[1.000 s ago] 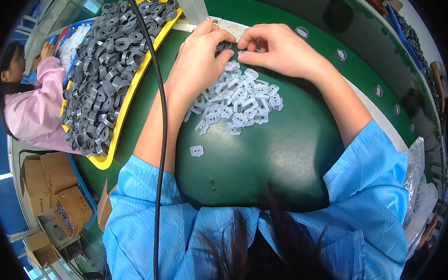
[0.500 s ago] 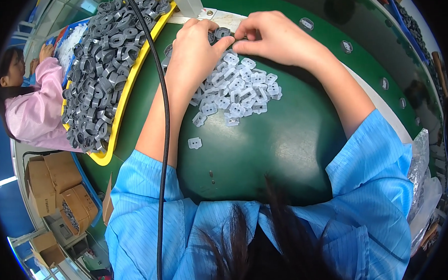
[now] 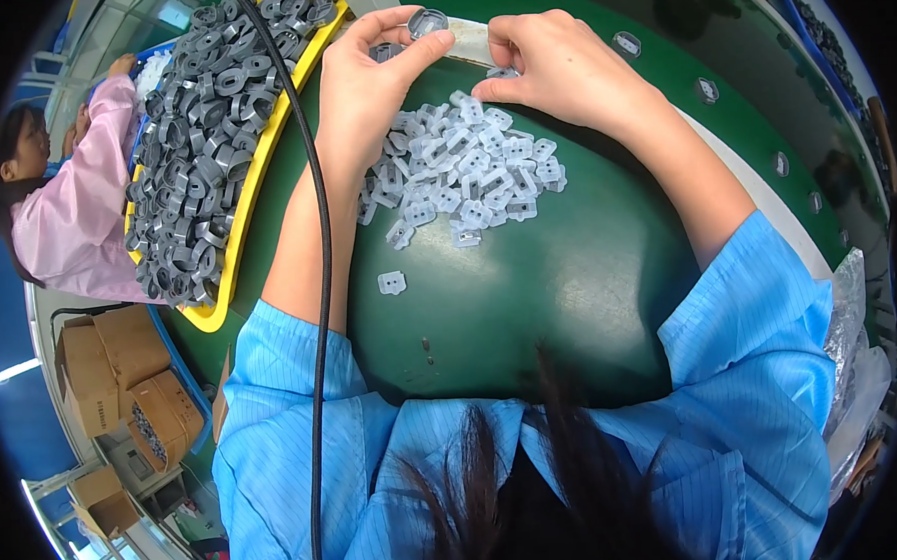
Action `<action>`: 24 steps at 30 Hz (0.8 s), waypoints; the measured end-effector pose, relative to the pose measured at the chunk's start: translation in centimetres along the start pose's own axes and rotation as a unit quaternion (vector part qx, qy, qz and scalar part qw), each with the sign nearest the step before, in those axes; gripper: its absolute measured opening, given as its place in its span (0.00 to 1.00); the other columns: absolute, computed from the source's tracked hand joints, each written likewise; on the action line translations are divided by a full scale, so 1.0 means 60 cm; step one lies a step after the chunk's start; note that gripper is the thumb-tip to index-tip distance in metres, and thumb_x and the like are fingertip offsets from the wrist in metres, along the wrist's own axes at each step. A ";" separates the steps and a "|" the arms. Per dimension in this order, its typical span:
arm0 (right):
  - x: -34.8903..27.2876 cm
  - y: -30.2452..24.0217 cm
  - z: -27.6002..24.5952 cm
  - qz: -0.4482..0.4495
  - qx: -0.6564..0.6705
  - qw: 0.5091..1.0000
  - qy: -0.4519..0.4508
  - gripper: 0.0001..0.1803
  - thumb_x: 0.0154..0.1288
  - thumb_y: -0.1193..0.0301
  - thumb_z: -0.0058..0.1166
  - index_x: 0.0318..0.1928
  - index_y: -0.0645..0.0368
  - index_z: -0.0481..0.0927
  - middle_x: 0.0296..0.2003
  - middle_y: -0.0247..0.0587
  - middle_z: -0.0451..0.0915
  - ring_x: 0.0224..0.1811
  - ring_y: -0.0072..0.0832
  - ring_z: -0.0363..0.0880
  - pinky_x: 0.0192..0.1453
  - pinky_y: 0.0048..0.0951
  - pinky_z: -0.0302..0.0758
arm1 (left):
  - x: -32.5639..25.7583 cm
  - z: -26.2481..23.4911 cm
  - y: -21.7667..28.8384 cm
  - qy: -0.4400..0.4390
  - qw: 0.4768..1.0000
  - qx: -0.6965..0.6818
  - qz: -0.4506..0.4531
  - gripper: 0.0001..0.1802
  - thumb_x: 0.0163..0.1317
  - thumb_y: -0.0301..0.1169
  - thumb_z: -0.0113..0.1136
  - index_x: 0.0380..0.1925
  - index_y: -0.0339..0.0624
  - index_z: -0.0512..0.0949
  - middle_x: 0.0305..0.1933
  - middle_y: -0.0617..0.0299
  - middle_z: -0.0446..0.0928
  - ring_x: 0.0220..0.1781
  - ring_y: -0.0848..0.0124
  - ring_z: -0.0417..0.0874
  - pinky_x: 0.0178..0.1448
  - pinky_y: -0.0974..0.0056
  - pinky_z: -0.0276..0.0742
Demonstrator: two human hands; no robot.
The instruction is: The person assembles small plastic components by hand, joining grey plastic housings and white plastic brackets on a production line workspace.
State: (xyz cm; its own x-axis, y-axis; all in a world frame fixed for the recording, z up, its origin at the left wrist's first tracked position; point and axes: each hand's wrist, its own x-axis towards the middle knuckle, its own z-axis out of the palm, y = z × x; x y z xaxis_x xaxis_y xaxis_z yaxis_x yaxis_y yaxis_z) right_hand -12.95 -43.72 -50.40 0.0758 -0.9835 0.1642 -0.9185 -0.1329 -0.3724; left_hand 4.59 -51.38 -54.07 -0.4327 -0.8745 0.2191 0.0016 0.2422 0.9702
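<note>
1. At 11 o'clock I see the left hand [image 3: 360, 89], thumb and fingertips pinching a gray ring [image 3: 427, 23] by its sides at 12 o'clock; a second gray ring [image 3: 387, 52] shows under its bent fingers. From my distance I cannot tell whether anything sits inside the pinched one.
2. At 1 o'clock, the right hand [image 3: 564, 70] is drawn narrow around a small pale piece [image 3: 503, 72], which it seems to hold.
3. Just below both hands, toward 12 o'clock, lies a loose heap of translucent pieces [image 3: 474, 174] on the green table [image 3: 490, 323]; a lone translucent piece [image 3: 392, 282] rests at 9 o'clock.
4. A yellow tray [image 3: 210, 318] heaped with gray rings fills 10 o'clock.
5. I judge the step as handling one ring and one pale piece together; the next move calls for a steady left pinch and careful right-hand alignment.
</note>
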 end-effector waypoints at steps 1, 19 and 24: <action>0.002 0.004 0.003 -0.011 -0.005 1.000 0.006 0.17 0.48 0.62 0.66 0.27 0.63 0.77 0.26 0.48 0.81 0.32 0.43 0.82 0.38 0.38 0.77 | -0.002 -0.001 0.003 0.005 0.999 0.024 0.026 0.26 0.49 0.34 0.72 0.47 0.32 0.78 0.36 0.64 0.78 0.35 0.78 0.78 0.38 0.73 0.73; 0.015 -0.012 0.006 0.046 0.372 0.924 0.083 0.09 0.58 0.70 0.62 0.33 0.65 0.84 0.26 0.36 0.81 0.27 0.17 0.75 0.32 0.21 0.72 | -0.014 0.022 0.006 0.053 0.965 0.153 0.205 0.21 0.47 0.32 0.74 0.42 0.38 0.81 0.32 0.65 0.80 0.34 0.77 0.78 0.40 0.72 0.75; -0.002 -0.035 0.003 -0.038 0.279 0.932 0.228 0.09 0.56 0.71 0.63 0.30 0.66 0.81 0.25 0.38 0.77 0.25 0.21 0.74 0.31 0.23 0.71 | -0.023 0.027 0.015 0.054 0.971 0.134 0.192 0.20 0.48 0.30 0.73 0.42 0.36 0.80 0.36 0.63 0.80 0.39 0.75 0.78 0.47 0.70 0.73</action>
State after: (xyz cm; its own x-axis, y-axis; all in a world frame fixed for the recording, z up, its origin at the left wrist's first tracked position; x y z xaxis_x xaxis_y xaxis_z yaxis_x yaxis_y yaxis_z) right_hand -10.94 -43.36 -49.81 -0.1579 -0.8308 0.5338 -0.5621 -0.3688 -0.7403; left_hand 3.70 -49.28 -53.64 -0.3487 -0.7344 0.5823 -0.0965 0.6462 0.7571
